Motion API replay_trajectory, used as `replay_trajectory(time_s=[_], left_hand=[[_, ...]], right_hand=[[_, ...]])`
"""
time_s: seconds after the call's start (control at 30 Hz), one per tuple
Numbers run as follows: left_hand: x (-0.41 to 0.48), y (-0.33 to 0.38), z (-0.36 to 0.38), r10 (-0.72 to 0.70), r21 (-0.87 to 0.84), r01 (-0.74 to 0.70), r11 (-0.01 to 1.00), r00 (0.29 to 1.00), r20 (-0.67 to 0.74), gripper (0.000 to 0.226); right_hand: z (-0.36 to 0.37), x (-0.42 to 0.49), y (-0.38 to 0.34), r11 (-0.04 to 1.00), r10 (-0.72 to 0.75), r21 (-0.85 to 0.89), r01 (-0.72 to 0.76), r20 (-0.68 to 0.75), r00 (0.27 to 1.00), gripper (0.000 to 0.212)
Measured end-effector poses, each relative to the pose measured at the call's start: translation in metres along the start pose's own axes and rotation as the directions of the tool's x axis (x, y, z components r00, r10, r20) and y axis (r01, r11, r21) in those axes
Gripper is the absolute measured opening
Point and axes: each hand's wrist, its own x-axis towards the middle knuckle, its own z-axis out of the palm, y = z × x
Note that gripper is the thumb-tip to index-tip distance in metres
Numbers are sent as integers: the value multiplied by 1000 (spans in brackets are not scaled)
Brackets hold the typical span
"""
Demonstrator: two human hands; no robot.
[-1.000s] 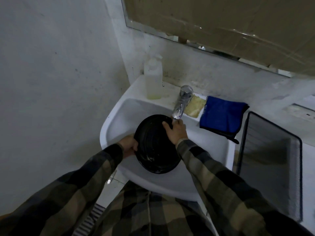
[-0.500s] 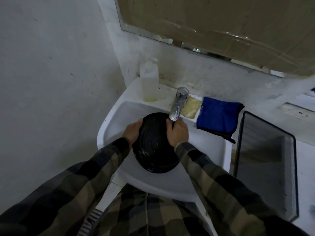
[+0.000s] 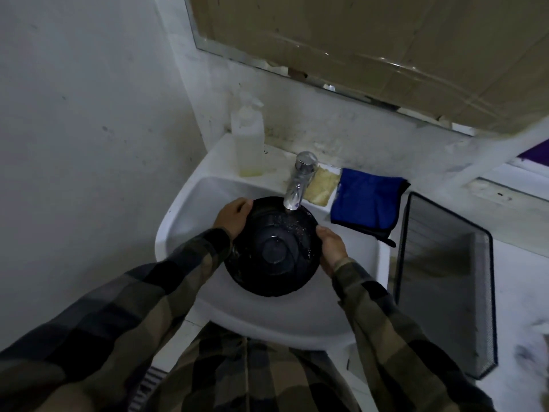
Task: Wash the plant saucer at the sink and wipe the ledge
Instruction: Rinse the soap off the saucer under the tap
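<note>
Head view, looking down. A brown cardboard sheet [image 3: 386,40] covers the wall above a white ceramic wall-mounted sink basin [image 3: 282,328]. To the right of the basin a black wire-mesh rectangular tray [image 3: 439,221] lies on a white counter. The round black plastic plant saucer [image 3: 273,251] is held inside the basin, tilted toward the viewer, with its far edge directly beneath the spout; droplets glisten on that far part. A folded blue cloth [image 3: 367,203] lies on the basin's right rear corner, one edge hanging over the rim. A translucent plastic pump bottle [image 3: 248,144] with a little yellowish liquid at its bottom stands upright on the left rear rim. A chrome tap [image 3: 298,182] rises at the centre of the rear rim, and a flat yellow sponge [image 3: 322,185] lies between tap and cloth. The left hand [image 3: 233,217] curls its fingers around the saucer's upper-left rim; the right hand [image 3: 332,248] grips the right rim. Both forearms wear plaid sleeves.
</note>
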Motion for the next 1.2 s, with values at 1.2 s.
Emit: replay_trajectory(time_s=[1.2], left_hand=[[-8, -7, 60, -319, -317, 324, 891, 945, 70, 59]], right_hand=[[-18, -53, 50, 716, 291, 687, -123, -134, 947, 56]])
